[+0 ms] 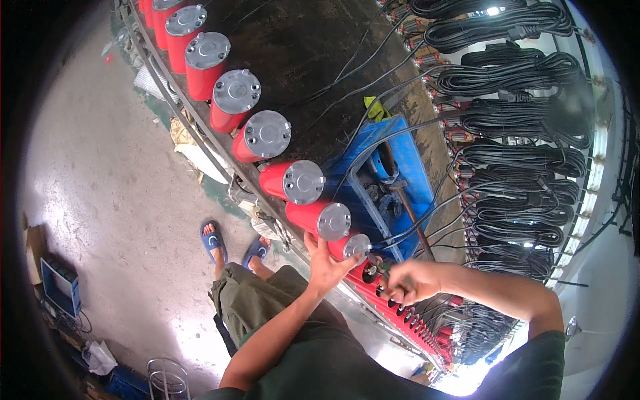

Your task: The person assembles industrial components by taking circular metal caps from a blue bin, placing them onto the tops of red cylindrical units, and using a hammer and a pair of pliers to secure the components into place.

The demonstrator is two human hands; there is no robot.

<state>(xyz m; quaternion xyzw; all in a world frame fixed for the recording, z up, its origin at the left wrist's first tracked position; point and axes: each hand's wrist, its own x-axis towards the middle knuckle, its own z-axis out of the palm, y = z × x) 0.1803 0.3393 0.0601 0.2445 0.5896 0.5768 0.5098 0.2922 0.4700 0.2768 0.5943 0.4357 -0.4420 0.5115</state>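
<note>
A curved row of red cylinders with grey end caps runs along the tabletop edge, from the far left down to the hands. The nearest cylinder is the one in work: the left hand lies against its side with fingers spread, steadying it but not closed round it. The right hand is clenched on a small tool, whose tip points at that cylinder's cap. Judging by the row, the capped cylinders beyond look finished, while the red rack with open round holes past the right hand looks yet to be filled. Black cables hang in coiled bundles to the right, and a blue tray sits between.

The tool's kind is hard to tell, since the hand covers most of it. The rack's far end is lost in glare.
</note>
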